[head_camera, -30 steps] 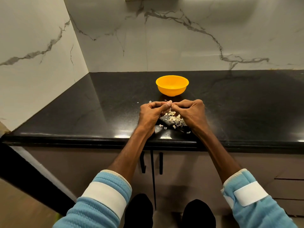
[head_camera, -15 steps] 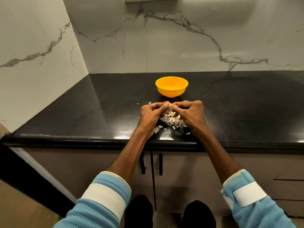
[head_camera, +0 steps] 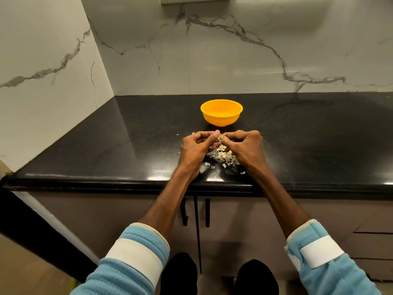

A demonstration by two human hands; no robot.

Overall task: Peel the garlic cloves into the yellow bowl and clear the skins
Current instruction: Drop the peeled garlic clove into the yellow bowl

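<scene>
A yellow bowl (head_camera: pixel 221 112) stands on the black counter, just beyond my hands. My left hand (head_camera: pixel 196 149) and my right hand (head_camera: pixel 244 146) meet fingertip to fingertip above the counter and pinch a small garlic clove (head_camera: pixel 219 137) between them; most of the clove is hidden by the fingers. Below and between the hands lies a heap of pale garlic skins (head_camera: pixel 225 156), with a few flakes scattered around it. What is inside the bowl cannot be made out from here.
The black counter (head_camera: pixel 127 150) runs from a marble corner wall on the left to the right edge of view. Its front edge passes under my wrists. Cabinet doors with black handles (head_camera: pixel 207 212) are below.
The hands stay together at the same spot, fingers working slightly on the clove. The view has tilted a little, so the bowl and hands sit lower in frame.
</scene>
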